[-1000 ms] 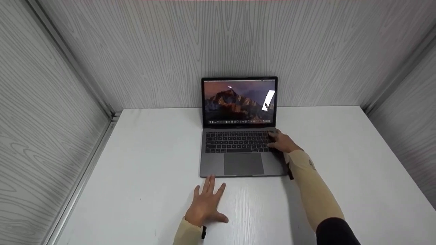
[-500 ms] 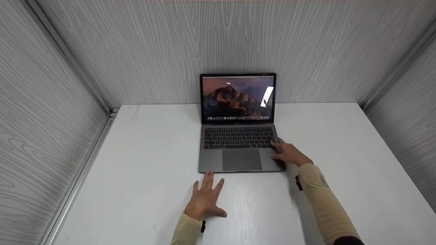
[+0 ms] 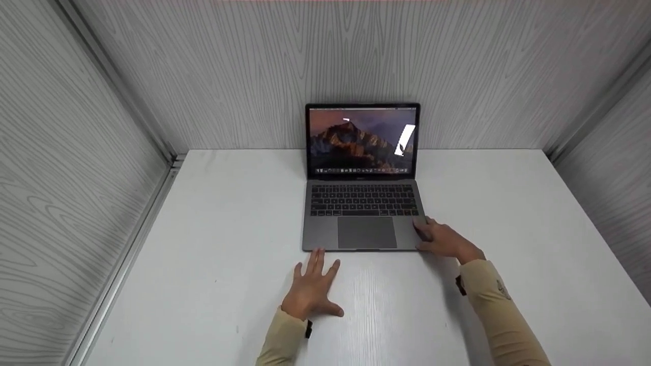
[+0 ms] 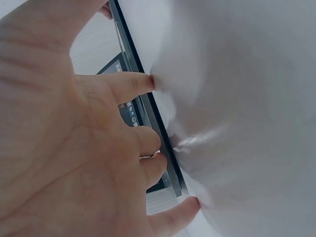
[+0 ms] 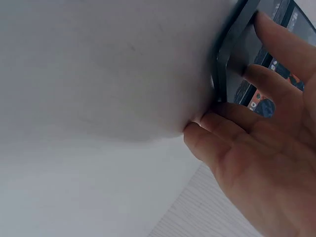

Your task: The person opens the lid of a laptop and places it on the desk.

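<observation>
An unfolded grey laptop stands on the white table, its lit screen showing a mountain picture. My left hand lies with spread fingers in front of the laptop's front left edge; the middle fingertips reach that edge. In the left wrist view, the outer fingertips rest on the table along the laptop edge. My right hand is at the front right corner. The right wrist view has the thumb and one finger of this hand over the palm rest, the other fingers beside the edge, down at the table.
The white table extends to both sides of the laptop and in front of it. Behind the laptop rises a grey wood-grain panel. Similar panels stand left and right, with a metal rail along the left side.
My right hand has slid from the right side of the keyboard toward me, down to the front right corner. The left hand keeps its place at the front edge. The laptop looks unmoved.
</observation>
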`<state>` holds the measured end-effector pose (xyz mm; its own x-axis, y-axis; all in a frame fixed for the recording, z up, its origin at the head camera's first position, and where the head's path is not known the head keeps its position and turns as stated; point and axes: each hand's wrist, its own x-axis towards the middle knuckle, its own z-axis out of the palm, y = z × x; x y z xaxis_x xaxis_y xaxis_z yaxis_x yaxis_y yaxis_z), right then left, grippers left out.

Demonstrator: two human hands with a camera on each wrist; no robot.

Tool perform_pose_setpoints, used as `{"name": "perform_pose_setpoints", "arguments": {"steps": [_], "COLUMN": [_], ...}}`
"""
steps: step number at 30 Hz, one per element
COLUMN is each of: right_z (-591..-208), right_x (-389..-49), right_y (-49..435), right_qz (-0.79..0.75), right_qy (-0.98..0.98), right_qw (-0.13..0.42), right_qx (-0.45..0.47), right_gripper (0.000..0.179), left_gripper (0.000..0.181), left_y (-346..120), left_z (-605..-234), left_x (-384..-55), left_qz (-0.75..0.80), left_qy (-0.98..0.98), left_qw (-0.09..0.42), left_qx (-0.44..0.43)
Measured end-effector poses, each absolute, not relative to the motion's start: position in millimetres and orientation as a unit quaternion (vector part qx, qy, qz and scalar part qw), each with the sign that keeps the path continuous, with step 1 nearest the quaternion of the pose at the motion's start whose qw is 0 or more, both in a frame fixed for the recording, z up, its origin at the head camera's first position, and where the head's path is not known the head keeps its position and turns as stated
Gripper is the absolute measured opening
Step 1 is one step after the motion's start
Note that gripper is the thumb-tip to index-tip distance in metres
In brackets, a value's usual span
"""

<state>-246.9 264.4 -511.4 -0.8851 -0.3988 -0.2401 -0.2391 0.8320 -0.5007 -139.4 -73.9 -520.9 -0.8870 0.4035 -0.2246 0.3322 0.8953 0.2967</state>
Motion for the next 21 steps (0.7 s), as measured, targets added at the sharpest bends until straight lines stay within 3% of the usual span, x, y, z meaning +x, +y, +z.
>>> {"name": "perform_pose_setpoints", "arguments": {"steps": [15, 18, 21], "right_z": [-522.6, -522.8, -523.0], "right_x": [-241.4, -240.8, -242.0], "right_y": [260.8, 261.1, 263.1], "right_qz": [-0.252, -0.261, -0.272], "right_qy": [0.936, 0.934, 0.930], "right_qw": [0.160, 0.160, 0.154], "right_qx": [-0.184, -0.184, -0.192], "right_gripper": [0.061, 0.061, 0.059], "left_gripper": [0.109, 0.098, 0.077], "left_y": [-77.1, -79.2, -86.5], "left_z": [-520.9, -521.0, -520.2], "left_x": [-137.7, -139.6, -144.6], "left_qz": [0.142, 0.155, 0.145], "left_qy": [0.960, 0.958, 0.964], "left_qw": [0.159, 0.158, 0.106], "left_qx": [0.183, 0.183, 0.198]}}
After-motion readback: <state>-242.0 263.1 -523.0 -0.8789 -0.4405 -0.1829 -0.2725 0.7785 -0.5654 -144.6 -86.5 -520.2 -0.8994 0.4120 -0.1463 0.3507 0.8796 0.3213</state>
